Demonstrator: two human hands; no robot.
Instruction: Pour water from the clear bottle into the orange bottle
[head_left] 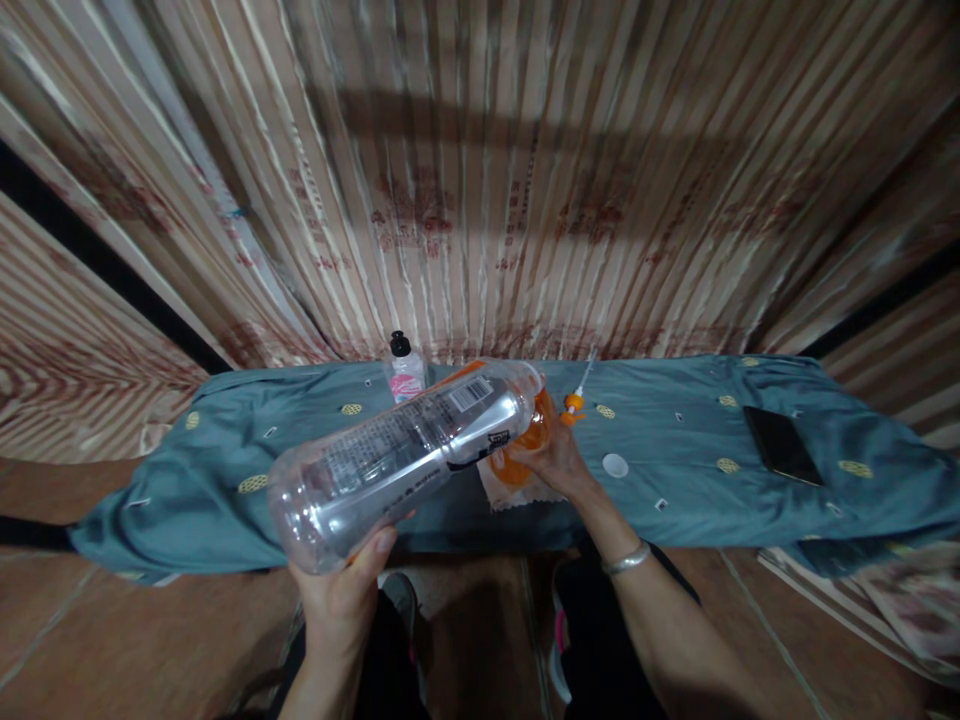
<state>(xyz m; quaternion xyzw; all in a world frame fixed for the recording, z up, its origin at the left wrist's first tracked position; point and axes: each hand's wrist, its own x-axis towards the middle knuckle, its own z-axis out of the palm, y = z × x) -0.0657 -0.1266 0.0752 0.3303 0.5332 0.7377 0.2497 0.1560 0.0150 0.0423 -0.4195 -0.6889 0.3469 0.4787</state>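
Note:
My left hand (341,585) grips the base of a large clear plastic bottle (405,465) with a printed label and barcode. The bottle is tilted, its neck pointing right and lying over an orange bottle (534,425). Around that orange bottle my right hand (553,458) is closed; the mouth of the clear bottle is right at its top, and whether the two touch I cannot tell. Beneath it lies a pale cloth or wipe (517,492). Just beyond my right hand an orange pump top (574,404) with a clear tube rests on the blue-green cover.
A small bottle with a black cap (406,370) stands behind the clear bottle. A white round cap (615,465) and a dark phone (782,445) lie to the right on the patterned cover (690,500). Striped curtains (480,180) hang close behind.

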